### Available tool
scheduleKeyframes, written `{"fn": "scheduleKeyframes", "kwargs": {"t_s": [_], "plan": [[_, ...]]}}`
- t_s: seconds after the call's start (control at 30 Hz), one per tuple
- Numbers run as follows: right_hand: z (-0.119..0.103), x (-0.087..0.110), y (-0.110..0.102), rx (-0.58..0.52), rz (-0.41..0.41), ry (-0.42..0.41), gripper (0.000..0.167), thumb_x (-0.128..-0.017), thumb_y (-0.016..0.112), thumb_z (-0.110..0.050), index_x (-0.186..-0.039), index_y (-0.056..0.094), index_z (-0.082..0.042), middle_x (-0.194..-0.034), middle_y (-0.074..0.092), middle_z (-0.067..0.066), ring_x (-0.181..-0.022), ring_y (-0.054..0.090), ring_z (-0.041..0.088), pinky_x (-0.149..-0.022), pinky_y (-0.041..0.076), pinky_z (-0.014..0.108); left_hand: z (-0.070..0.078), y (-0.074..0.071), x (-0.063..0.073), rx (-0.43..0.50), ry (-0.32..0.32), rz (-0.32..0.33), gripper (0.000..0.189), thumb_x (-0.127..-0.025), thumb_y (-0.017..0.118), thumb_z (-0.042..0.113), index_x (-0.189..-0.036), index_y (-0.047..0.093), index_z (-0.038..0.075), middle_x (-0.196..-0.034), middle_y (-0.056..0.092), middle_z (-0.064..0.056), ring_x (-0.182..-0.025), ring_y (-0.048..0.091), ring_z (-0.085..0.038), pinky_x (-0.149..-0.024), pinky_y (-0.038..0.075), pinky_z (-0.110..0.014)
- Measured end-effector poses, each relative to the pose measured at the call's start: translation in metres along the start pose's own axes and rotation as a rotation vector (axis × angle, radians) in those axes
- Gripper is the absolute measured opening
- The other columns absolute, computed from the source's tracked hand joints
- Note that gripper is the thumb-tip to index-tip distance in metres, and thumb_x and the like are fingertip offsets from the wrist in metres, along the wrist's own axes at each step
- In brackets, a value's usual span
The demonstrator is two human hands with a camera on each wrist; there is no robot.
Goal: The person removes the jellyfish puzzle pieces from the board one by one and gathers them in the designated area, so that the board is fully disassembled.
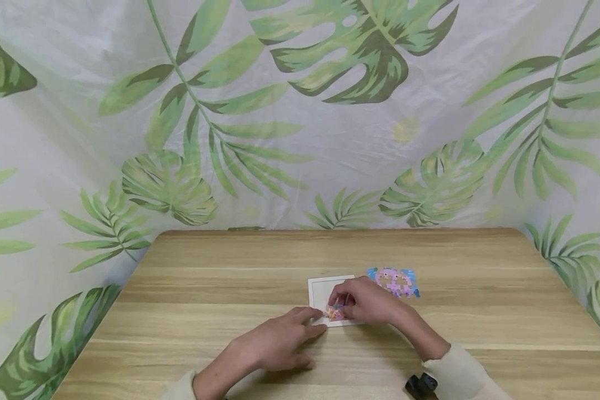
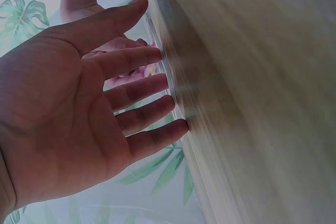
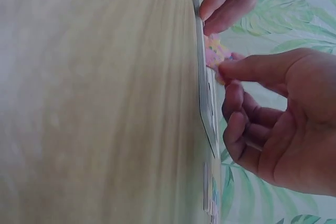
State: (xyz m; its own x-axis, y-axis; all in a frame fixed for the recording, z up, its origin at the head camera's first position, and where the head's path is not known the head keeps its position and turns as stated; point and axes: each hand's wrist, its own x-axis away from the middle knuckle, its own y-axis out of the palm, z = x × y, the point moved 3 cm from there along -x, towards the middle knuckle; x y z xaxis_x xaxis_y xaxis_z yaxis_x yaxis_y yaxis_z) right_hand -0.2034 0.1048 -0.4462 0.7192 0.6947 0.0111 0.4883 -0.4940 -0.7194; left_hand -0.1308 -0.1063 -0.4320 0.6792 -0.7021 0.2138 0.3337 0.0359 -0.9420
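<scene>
A white square puzzle frame (image 1: 310, 291) lies on the wooden table. At its front edge my left hand (image 1: 280, 340) rests with fingers spread and extended; the left wrist view shows its palm bare. My right hand (image 1: 371, 300) reaches over the frame from the right. Between its thumb and index finger it pinches a pink, multicoloured puzzle piece section (image 3: 214, 52), tilted up off the frame in the right wrist view. The other right fingers (image 3: 236, 129) are curled in. Part of the section is hidden by the fingers.
Right behind the right hand lies a group of pink and blue puzzle pieces (image 1: 393, 273), with wood showing through gaps in it. A small black device (image 1: 421, 385) is by the right sleeve. A leaf-patterned curtain (image 1: 350, 139) hangs behind the table (image 1: 220, 261).
</scene>
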Motion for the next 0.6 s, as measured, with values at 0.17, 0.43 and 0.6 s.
{"fn": "scheduleKeyframes", "kwargs": {"t_s": [0.17, 0.43, 0.6], "plan": [[0.000, 0.002, -0.003, -0.130, -0.035, 0.026, 0.014, -0.096, 0.072, 0.002, -0.101, 0.079, -0.009, -0.082, 0.075, 0.003, -0.072, 0.063, 0.005, -0.066, 0.053, 0.020, 0.000, 0.000, 0.000, -0.032, 0.013, 0.009, 0.066, -0.090, 0.085, 0.029, -0.151, 0.063, 0.023, -0.162, 0.051, -0.004, -0.150, 0.049, -0.022, -0.112, 0.055, -0.037], [0.005, 0.009, -0.012, -0.173, -0.036, 0.083, 0.008, -0.097, 0.075, -0.005, -0.102, 0.079, -0.010, -0.085, 0.074, 0.004, -0.075, 0.063, 0.011, -0.067, 0.050, 0.023, 0.001, -0.001, -0.001, -0.022, 0.009, -0.005, 0.068, -0.088, 0.088, 0.029, -0.151, 0.063, 0.022, -0.162, 0.051, -0.004, -0.149, 0.049, -0.022, -0.113, 0.054, -0.036], [0.013, 0.021, -0.022, -0.150, -0.008, 0.064, 0.008, -0.095, 0.076, -0.005, -0.101, 0.079, -0.010, -0.084, 0.070, 0.001, -0.071, 0.057, 0.007, -0.066, 0.048, 0.021, 0.002, 0.000, -0.001, -0.025, -0.002, -0.011, 0.068, -0.089, 0.088, 0.030, -0.152, 0.063, 0.022, -0.162, 0.051, -0.003, -0.150, 0.048, -0.022, -0.115, 0.053, -0.036]]}}
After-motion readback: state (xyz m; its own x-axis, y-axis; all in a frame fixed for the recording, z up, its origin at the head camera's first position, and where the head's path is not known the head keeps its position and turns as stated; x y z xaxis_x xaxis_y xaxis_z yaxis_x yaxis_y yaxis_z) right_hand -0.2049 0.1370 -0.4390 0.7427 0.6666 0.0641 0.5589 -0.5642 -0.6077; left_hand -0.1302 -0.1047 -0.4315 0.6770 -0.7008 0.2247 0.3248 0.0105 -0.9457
